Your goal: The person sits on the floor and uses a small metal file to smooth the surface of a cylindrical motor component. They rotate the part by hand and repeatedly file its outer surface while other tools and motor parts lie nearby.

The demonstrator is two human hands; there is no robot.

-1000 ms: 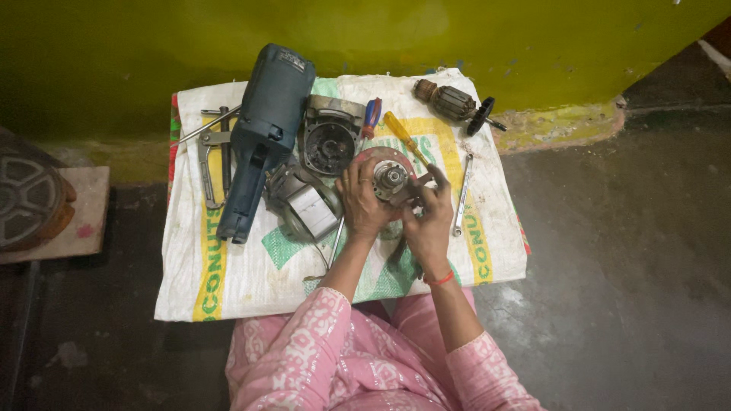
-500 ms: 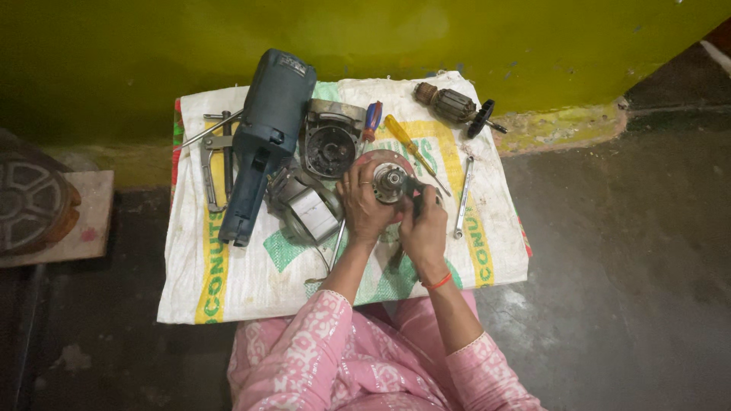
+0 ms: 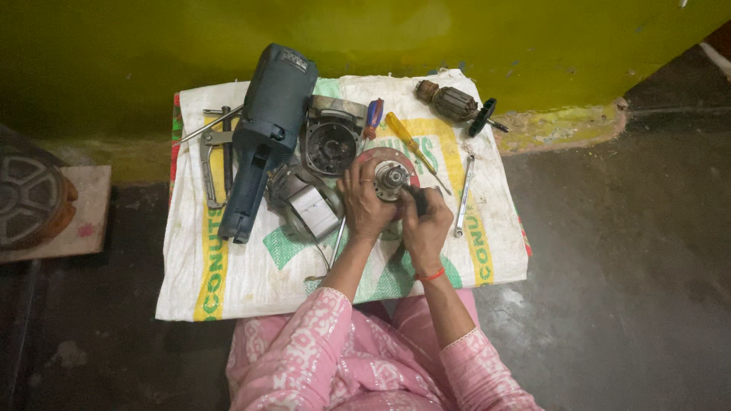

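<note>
My left hand [image 3: 364, 202] grips a round metal part with a reddish plate and a shiny hub [image 3: 391, 176], holding it just above a white woven sack [image 3: 228, 281]. Pressed against the part's lower right side, my right hand [image 3: 426, 224] is closed around a short dark-handled tool [image 3: 417, 199]; the tool's tip is hidden. A red thread circles my right wrist. Both forearms come out of pink patterned sleeves.
On the sack lie a blue-grey power tool body [image 3: 266, 129], an open grey housing [image 3: 331, 141], a wound coil block [image 3: 308, 205], an armature [image 3: 453, 101], a yellow screwdriver [image 3: 411, 143], a red-blue screwdriver [image 3: 373, 116], a spanner [image 3: 463, 196] and a metal puller [image 3: 213, 152]. A green wall [image 3: 457, 38] stands behind.
My right hand has slid from the part's right edge down to its lower right and closed in on it. The left hand keeps its grip.
</note>
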